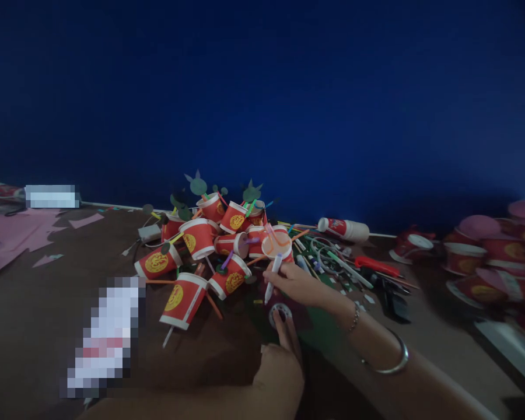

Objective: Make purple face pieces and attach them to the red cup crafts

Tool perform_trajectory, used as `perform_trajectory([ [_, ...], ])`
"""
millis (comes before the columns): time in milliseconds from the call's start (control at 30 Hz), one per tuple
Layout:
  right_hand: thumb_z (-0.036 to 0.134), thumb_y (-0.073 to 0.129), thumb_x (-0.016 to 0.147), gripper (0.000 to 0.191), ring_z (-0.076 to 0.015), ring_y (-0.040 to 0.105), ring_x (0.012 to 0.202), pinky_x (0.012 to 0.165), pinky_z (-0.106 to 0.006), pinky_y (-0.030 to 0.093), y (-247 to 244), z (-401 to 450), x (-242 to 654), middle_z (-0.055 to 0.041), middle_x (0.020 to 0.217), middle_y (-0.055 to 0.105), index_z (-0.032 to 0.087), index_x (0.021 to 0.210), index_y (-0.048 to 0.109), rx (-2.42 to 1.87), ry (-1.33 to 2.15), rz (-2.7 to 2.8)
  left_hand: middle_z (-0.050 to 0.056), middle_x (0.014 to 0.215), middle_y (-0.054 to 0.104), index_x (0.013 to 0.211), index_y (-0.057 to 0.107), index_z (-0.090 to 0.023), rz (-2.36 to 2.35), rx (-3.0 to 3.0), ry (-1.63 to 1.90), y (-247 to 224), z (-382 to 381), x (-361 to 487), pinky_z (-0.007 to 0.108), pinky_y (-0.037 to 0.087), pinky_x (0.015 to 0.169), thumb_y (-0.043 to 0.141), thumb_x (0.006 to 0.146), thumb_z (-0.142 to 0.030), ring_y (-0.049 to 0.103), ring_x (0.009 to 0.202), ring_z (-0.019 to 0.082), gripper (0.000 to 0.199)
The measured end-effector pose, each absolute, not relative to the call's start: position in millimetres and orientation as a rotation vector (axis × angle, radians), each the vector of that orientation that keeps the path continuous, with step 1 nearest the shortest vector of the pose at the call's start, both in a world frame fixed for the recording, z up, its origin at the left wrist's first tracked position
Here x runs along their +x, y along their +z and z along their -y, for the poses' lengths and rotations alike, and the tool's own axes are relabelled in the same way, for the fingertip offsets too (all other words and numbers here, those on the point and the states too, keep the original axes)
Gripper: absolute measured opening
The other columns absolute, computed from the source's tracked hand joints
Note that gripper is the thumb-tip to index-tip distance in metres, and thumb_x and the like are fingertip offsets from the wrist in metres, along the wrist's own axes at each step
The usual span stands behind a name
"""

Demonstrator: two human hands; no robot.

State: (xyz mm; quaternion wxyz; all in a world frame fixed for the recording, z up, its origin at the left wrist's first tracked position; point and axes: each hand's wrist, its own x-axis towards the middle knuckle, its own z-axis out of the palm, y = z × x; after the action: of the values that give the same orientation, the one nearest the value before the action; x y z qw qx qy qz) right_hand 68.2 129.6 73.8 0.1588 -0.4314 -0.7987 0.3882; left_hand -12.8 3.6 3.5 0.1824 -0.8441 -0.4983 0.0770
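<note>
A white marker pen (272, 280) stands tilted between the fingers of my right hand (298, 284), its tip pointing down. Just below that tip, my left hand (280, 363) presses its fingertips onto a small roll of tape (272, 317) with a pale patterned rim. The roll lies on a sheet of dark green paper (317, 329) on the brown table. Behind both hands is a heap of red paper cups (198, 239) with coloured straws and green paper cutouts attached. One cup with a pale rim (276, 242) is close above the marker.
Straws, cables and paper scraps (328, 256) lie right of the heap, beside red-handled scissors (378, 266). Stacked cups (345, 229) rest on their side by the blue wall (289, 105). More cups (503, 251) with pink paper stand far right; pink paper (17, 233) lies at left.
</note>
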Motion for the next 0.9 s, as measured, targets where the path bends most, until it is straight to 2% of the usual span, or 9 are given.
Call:
perform_trajectory([
  [233,0.039,0.049,0.084,0.031,-0.0113,0.050,0.045,0.045,-0.022,0.038,76,-122,84,0.0014,0.049,0.057,0.017,0.063,0.058,-1.313,1.131,2.207,0.036,0.120,0.047,0.128,0.046,-0.008,1.383,-2.372,0.226,2,-4,-13,0.022,0.039,0.035,0.051,0.077,-0.017,0.056,0.039,0.013,0.052],
  [367,0.038,0.048,0.085,0.027,-0.0086,0.041,0.031,0.037,-0.019,0.031,91,-115,90,0.0071,0.034,0.045,0.017,0.072,0.060,-1.294,1.162,2.124,0.036,0.122,0.047,0.130,0.043,-0.009,1.427,-2.374,0.212,-7,-4,-8,0.023,0.039,0.035,0.052,0.077,-0.018,0.055,0.039,0.012,0.054],
  [433,0.037,0.046,0.086,0.025,-0.0085,0.042,0.031,0.036,-0.019,0.030,103,-109,93,0.0082,0.034,0.042,0.018,0.075,0.060,-1.254,1.131,2.144,0.034,0.122,0.048,0.130,0.044,-0.010,1.516,-2.318,0.217,-13,-4,-2,0.024,0.040,0.036,0.054,0.075,-0.016,0.056,0.039,0.014,0.056],
  [567,0.033,0.048,0.083,0.018,-0.0105,0.048,0.037,0.040,-0.021,0.033,129,-92,97,0.0055,0.042,0.052,0.022,0.073,0.058,-1.229,1.008,2.328,0.030,0.118,0.054,0.126,0.049,-0.008,1.558,-2.245,0.115,-17,-5,2,0.026,0.044,0.040,0.051,0.078,-0.011,0.061,0.050,0.018,0.048],
  [667,0.030,0.058,0.075,0.007,-0.0157,0.053,0.052,0.050,-0.025,0.034,134,-78,97,0.0014,0.054,0.059,0.023,0.071,0.058,-1.315,0.496,2.461,0.031,0.117,0.055,0.125,0.050,-0.008,1.511,-2.312,0.090,-13,-5,-3,0.025,0.043,0.038,0.049,0.082,-0.020,0.058,0.044,0.015,0.044],
  [767,0.026,0.058,0.075,0.006,-0.0211,0.054,0.062,0.061,-0.031,0.033,121,-73,91,-0.0027,0.060,0.060,0.021,0.078,0.058,-1.455,-0.030,2.463,0.033,0.118,0.053,0.126,0.049,-0.008,1.482,-2.325,0.112,-10,-3,-8,0.023,0.041,0.038,0.048,0.083,-0.022,0.055,0.041,0.012,0.046],
  [900,0.029,0.056,0.078,0.015,-0.0256,0.055,0.080,0.072,-0.035,0.030,96,-80,81,-0.0068,0.079,0.065,0.020,0.089,0.055,-1.418,-0.178,2.511,0.034,0.118,0.052,0.129,0.044,-0.009,1.451,-2.325,0.179,-5,-4,-9,0.022,0.040,0.036,0.047,0.082,-0.020,0.054,0.039,0.011,0.049],
])
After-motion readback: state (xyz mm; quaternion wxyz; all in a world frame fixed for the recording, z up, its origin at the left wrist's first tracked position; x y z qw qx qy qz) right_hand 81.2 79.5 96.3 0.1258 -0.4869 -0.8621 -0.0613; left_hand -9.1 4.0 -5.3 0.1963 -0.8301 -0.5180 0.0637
